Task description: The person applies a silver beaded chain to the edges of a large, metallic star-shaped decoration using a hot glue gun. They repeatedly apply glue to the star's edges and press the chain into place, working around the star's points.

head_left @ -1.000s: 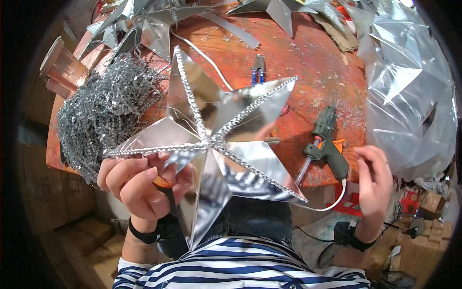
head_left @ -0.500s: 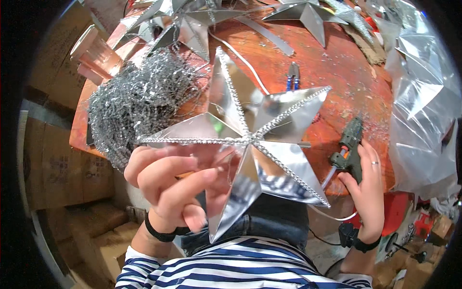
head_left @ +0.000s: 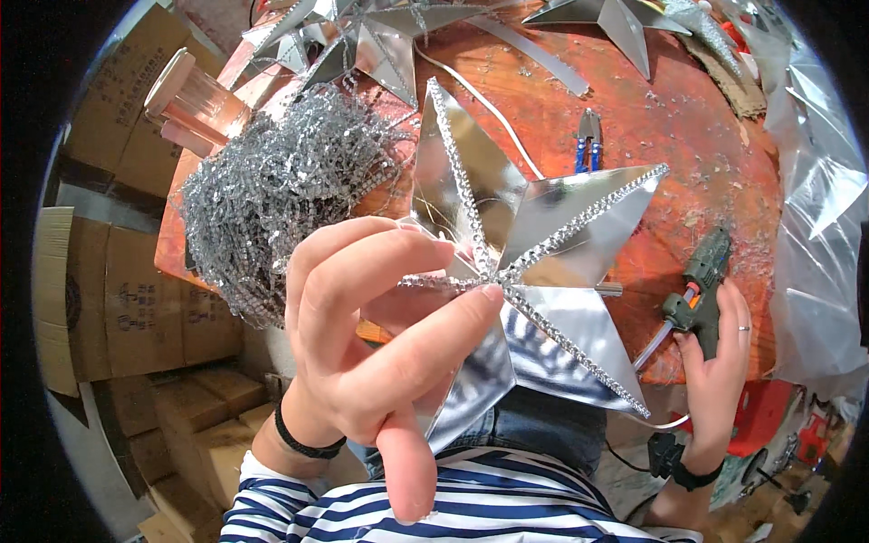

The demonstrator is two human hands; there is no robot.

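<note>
A large shiny silver star (head_left: 579,231) leans over the near table edge, in front of my body. Silver sequin trim runs along several of its ridges and meets at the centre. My left hand (head_left: 371,317) is in front of the star and hides its left point and part of the lower one. The index fingertip meets the trim at the star's centre; the thumb hangs down, apart from the other fingers. At the right table edge, my right hand (head_left: 721,348) has its fingers and thumb around the handle of a dark green hot glue gun (head_left: 706,271), a clear glue stick showing at its back.
A heap of silver sequin trim (head_left: 272,199) lies on the left of the orange-red table (head_left: 715,163), before a clear plastic container (head_left: 199,100). Blue-handled pliers (head_left: 588,145) lie beyond the star. More silver stars (head_left: 625,32) are at the back. Clear plastic sheeting (head_left: 810,271) hangs at right.
My left hand has moved right and upward over the star, its index fingertip coming to the centre. The whole view has shifted somewhat. My right hand stays at the glue gun.
</note>
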